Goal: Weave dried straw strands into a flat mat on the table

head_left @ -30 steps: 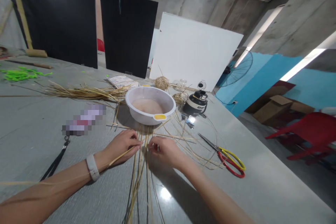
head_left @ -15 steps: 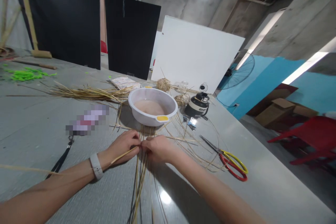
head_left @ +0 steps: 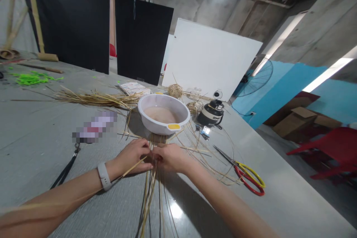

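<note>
Working close together over the bench point(head_left: 92, 212), the two hands meet at a loose row of thin strips point(head_left: 150, 197), which runs from the near edge of view up toward a basin. The left hand point(head_left: 136, 157) has its fingers curled narrow beside the strips, thumb a little apart from forefinger; whether they grip cannot be told. One strip crosses this hand, and a white band point(head_left: 104, 176) circles its wrist. The right hand point(head_left: 170, 157) has its fingers pinched together on the strips, the tips just beside the left ones. To the right lie scissors point(head_left: 227, 157), slightly open, with one red and one yellow handle, near more scattered strips. On the left, a black strap point(head_left: 65, 169) trails from a pixelated lilac item point(head_left: 96, 126). Just beyond the hands stands the white basin point(head_left: 153, 127), holding liquid, a yellow grip facing the person. A bundle point(head_left: 95, 98) of strips lies left of it; a black flask point(head_left: 210, 113) and two woven balls point(head_left: 175, 90) sit to its right and behind. Farther back are green pieces point(head_left: 35, 78), two black boards point(head_left: 142, 41) and a white board point(head_left: 217, 55).
</note>
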Motion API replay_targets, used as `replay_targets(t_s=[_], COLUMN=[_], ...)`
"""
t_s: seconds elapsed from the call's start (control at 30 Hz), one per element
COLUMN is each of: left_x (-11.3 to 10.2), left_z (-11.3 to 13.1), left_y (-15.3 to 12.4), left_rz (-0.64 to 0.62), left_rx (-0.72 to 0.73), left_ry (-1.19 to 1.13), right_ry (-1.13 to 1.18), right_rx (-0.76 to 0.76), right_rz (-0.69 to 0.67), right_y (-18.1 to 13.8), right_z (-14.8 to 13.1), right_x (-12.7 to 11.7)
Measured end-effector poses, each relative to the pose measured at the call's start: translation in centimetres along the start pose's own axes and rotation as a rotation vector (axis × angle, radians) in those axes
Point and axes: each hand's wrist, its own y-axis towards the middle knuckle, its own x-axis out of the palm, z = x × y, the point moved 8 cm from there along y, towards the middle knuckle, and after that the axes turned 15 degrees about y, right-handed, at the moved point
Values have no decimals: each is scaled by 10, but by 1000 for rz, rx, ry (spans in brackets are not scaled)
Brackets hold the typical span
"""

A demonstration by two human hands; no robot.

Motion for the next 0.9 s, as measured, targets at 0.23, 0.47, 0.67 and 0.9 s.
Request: replay_targets(t_s=[0.23,0.47,0.67,0.9], left_x=[5,8,9,11], left_z=[-6,-8,-9,-12], left_y=[-2,-4,-4,-5], left_rz=[-3,17,-9,-39], left_rx=[-6,2,20,29], left_ry=[-11,-25,-41,-48], right_ry=[104,283,461,657], right_rx=[-44,-53,-61,-82], right_rz=[-44,-49,-16,-12], right_y=[0,2,4,7], right_z=[7,24,36,47], right_x=[-3,-3,-9,-10])
